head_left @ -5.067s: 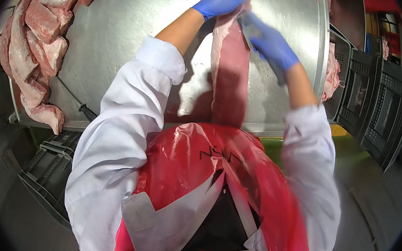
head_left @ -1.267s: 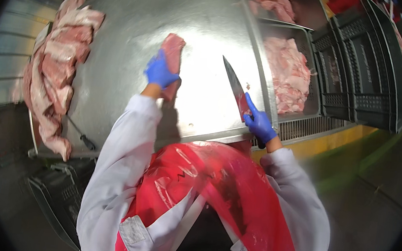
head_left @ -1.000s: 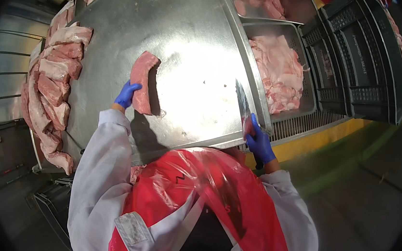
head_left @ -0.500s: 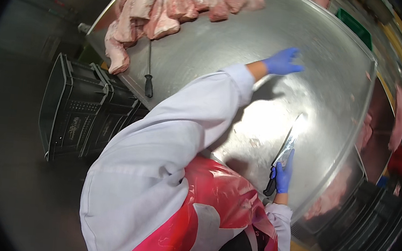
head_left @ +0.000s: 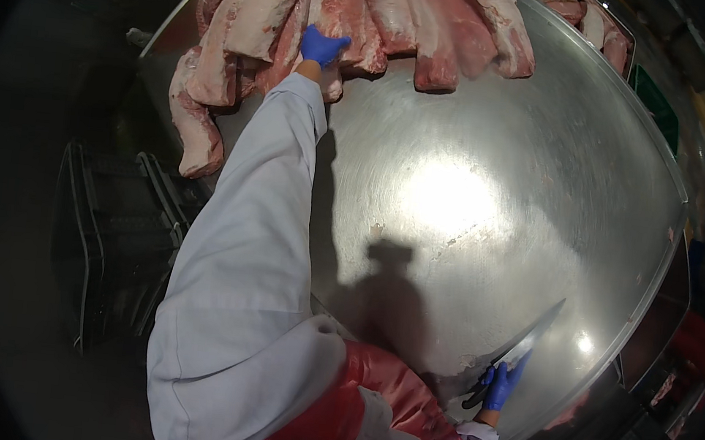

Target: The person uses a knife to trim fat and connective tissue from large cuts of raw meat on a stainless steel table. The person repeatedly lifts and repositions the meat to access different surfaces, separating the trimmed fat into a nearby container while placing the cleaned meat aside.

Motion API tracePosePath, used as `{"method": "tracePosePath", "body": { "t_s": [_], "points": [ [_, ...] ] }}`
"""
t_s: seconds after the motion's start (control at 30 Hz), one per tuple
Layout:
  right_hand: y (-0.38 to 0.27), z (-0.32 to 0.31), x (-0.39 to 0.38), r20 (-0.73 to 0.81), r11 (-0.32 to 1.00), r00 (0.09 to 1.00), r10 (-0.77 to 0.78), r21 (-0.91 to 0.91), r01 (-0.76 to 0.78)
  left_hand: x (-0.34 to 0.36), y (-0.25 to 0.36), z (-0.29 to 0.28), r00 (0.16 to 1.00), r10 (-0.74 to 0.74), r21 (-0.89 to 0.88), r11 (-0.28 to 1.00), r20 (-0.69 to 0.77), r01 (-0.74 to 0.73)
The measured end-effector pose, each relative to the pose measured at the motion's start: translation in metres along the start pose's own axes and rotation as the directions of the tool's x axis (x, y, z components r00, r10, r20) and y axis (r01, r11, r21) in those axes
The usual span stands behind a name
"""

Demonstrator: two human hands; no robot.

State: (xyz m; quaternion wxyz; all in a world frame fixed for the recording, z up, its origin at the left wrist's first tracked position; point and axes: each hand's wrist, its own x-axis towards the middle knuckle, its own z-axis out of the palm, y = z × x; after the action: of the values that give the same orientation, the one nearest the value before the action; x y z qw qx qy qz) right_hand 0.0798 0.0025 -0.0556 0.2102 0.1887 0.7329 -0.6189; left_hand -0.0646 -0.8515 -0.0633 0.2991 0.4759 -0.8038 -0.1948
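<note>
Hands: left (head_left: 324, 48) outstretched at meat strips (head_left: 385, 11) | right (head_left: 505, 384) low, holding knife (head_left: 533, 337)

We list: worktable (head_left: 471, 138), smooth glossy metal; knife (head_left: 526, 342), bladed in shiny metal; apron (head_left: 392, 385), glossy plastic. We add: sleeve (head_left: 248, 244), matt cloth; gloves (head_left: 322, 47), smooth and rubbery; meat strips (head_left: 385, 15), uneven, moist-looking; crates (head_left: 117, 240), matt plastic.
</note>
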Motion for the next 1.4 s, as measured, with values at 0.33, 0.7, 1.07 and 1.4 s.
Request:
{"method": "tracePosePath", "body": {
  "t_s": [0.33,0.7,1.07,1.4],
  "points": [
    [-0.005,0.023,0.005,-0.057,0.998,0.998,0.009,-0.069,-0.013,0.012,0.056,0.005,0.938,-0.281,0.038,0.959,0.205,0.280],
    [0.014,0.001,0.015,-0.019,0.999,0.999,-0.043,0.006,0.043,0.038,-0.003,-0.082,0.882,0.472,0.272,0.849,-0.002,-0.453],
    [0.014,0.010,0.010,-0.059,0.996,0.995,-0.084,0.009,0.084,0.084,-0.053,-0.142,0.716,-0.012,-0.545,0.639,0.698,0.543],
    [-0.006,0.010,0.005,-0.018,0.999,0.999,0.044,-0.014,-0.044,0.007,0.035,-0.054,0.773,-0.220,-0.669,0.396,0.595,0.629]
  ]
}}
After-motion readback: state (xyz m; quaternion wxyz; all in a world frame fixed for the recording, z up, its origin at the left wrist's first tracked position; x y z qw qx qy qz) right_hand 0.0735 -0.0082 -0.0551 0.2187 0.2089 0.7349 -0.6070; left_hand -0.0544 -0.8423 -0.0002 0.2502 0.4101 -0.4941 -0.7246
